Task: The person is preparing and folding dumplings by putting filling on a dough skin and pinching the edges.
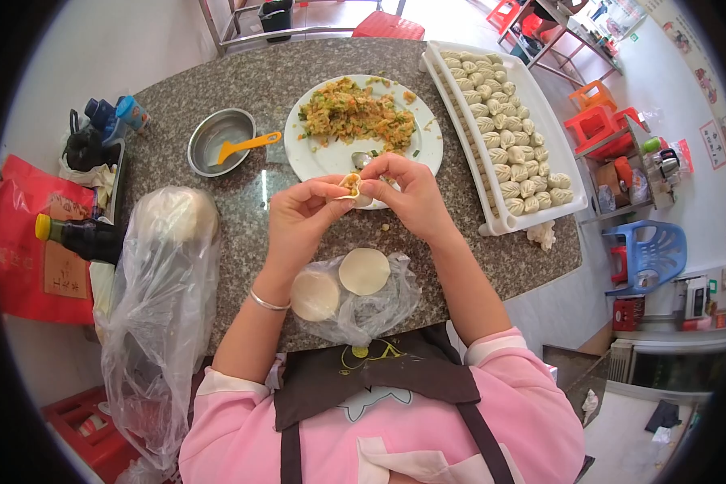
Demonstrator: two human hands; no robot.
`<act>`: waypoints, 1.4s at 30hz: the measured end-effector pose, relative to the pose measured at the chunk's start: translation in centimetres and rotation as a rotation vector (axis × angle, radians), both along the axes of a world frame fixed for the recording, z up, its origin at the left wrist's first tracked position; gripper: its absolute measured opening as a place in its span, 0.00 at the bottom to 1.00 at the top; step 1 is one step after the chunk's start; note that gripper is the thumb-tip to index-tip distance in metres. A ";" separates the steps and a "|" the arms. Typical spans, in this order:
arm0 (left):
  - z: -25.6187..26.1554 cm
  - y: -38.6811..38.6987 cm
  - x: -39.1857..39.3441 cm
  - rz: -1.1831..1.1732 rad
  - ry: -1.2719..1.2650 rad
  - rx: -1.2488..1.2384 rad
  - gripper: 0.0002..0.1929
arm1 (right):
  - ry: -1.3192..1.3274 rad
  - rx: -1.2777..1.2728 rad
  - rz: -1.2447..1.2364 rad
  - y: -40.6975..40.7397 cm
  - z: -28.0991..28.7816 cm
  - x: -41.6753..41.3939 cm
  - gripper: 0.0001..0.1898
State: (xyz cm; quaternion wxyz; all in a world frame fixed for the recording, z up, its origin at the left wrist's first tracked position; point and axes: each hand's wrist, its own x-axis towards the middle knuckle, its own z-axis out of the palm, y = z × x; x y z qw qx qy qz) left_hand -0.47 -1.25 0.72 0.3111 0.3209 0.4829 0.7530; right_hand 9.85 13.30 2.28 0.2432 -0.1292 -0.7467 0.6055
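A partly folded dumpling (pixel 352 186), its filling showing through the gap at the top, is pinched between both hands above the near rim of a large white plate (pixel 305 158). My left hand (pixel 307 210) holds its left side with thumb and fingers. On the right, my right hand (pixel 408 192) grips the dough edge between thumb and forefinger. Chopped vegetable filling (pixel 357 115) is heaped on the plate, with a metal spoon (pixel 361 160) beside it. Nearer to me, round dough wrappers (pixel 364 271) lie on a clear plastic bag (pixel 378 308).
Rows of pleated dumplings (pixel 508 139) fill a white tray (pixel 553 97) stacked at the right. A metal bowl (pixel 201 136) with an orange-handled scraper (pixel 248 146) stands left of the plate. Along the left edge are a bag of wrappers (pixel 172 221) and a dark bottle (pixel 88 237) with a yellow cap.
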 end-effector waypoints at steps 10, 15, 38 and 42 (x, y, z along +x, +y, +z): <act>-0.2 0.2 0.1 0.078 -0.084 -0.097 0.08 | 0.060 0.216 -0.121 -1.1 0.3 -0.1 0.05; -0.6 0.1 0.1 0.030 -0.058 -0.064 0.07 | -0.046 0.018 -0.015 0.4 0.0 0.0 0.05; -0.5 0.3 0.5 0.067 -0.061 -0.092 0.06 | 0.009 0.191 -0.035 -0.6 0.1 0.0 0.06; -0.3 0.1 0.4 0.094 -0.096 -0.119 0.06 | 0.048 0.247 -0.035 -0.9 0.1 -0.2 0.06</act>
